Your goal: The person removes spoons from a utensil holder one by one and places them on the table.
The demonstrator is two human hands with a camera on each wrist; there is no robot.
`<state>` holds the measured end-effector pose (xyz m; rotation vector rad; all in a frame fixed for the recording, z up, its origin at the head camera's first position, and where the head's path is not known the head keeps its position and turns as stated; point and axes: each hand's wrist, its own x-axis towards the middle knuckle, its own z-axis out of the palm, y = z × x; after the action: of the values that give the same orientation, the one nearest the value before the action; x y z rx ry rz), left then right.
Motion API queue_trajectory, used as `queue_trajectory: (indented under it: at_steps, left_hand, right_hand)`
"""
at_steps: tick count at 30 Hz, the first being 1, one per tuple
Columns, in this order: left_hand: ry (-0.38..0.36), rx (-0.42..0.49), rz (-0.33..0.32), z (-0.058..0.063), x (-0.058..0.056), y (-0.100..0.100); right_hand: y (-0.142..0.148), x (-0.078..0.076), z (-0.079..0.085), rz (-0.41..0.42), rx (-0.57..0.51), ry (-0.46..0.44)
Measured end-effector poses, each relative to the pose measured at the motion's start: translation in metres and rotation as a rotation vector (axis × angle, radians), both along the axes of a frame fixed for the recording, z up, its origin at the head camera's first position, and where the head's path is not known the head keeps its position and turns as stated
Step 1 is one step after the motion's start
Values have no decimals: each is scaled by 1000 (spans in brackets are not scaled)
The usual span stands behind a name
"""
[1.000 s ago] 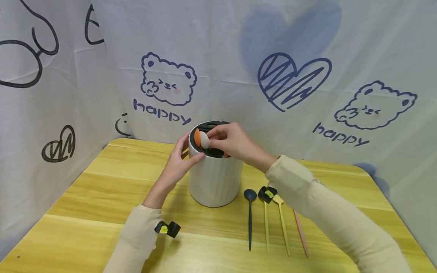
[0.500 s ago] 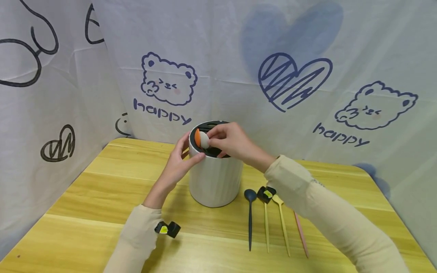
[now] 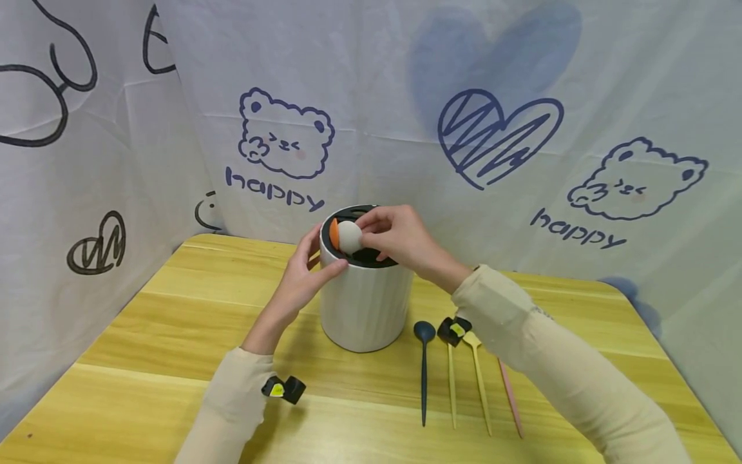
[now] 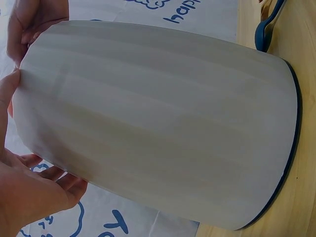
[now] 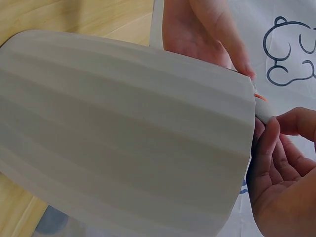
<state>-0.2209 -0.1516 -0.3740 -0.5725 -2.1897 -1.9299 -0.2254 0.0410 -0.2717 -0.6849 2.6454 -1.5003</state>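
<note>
A white ribbed utensil holder (image 3: 365, 303) with a black slotted top (image 3: 364, 212) stands upright on the table. My left hand (image 3: 303, 274) grips its upper left side, thumb at the front rim and fingers around the far side. With thumb and fingertips, my right hand (image 3: 400, 237) pinches the edge of a pale grey, rounded spoon head (image 3: 350, 237) over the opening. Its handle is hidden inside the holder. Right beside it an orange utensil head (image 3: 334, 233) sticks up at the left. In the right wrist view, the spoon head (image 5: 263, 109) shows just past the rim.
Right of the holder lie a dark blue spoon (image 3: 424, 367), a pale green handle (image 3: 453, 386), a yellow utensil (image 3: 480, 380) and a pink handle (image 3: 510, 399), side by side. The right sleeve and wrist camera partly cover some. A printed white curtain (image 3: 382, 96) hangs behind the table.
The pale grey spoon head has turned to show a wider, rounder face. My right hand has shifted slightly right with it. The left hand and holder stay put.
</note>
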Motion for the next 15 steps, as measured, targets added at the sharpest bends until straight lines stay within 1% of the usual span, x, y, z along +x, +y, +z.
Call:
queue_trajectory:
  at_steps: [7,15]
  left_hand:
    - [-11,-6,-1,1,0,0]
    - [-13,-5,7,2,1,0]
  right_hand:
    - [1,2,2,-9,2,2]
    - [5,0,5,-13,-52,-16]
